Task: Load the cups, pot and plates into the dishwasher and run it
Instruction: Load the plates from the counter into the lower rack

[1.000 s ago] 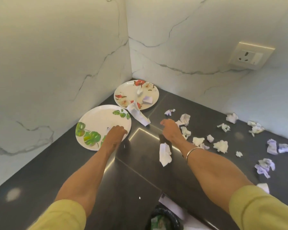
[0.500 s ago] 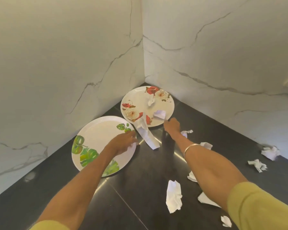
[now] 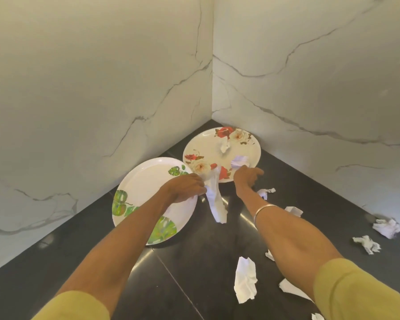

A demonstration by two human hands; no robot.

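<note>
Two plates lie flat on the dark countertop (image 3: 194,262) in the corner where the marble walls (image 3: 102,88) meet. The leaf-print plate (image 3: 146,188) sits nearer and to the left; the rose-print plate (image 3: 208,146) is pushed deeper into the corner, its near-left rim just beside the leaf-print plate's far edge.

The left hand (image 3: 186,187) reaches forward palm down over the right part of the leaf-print plate, its fingers curled and pinching a long crumpled paper strip (image 3: 215,199) that trails from the rose-print plate's near rim down onto the counter. The right hand (image 3: 246,175) stretches to the near-right rim of the rose-print plate, fingertips closing on a crumpled paper scrap (image 3: 239,161) lying there. A thin bangle (image 3: 262,210) rings the right wrist, and both forearms emerge from yellow-green sleeves (image 3: 356,292).

Another small paper scrap (image 3: 224,145) rests mid-plate among the roses. More torn paper pieces (image 3: 245,279) are scattered over the counter to the right.
</note>
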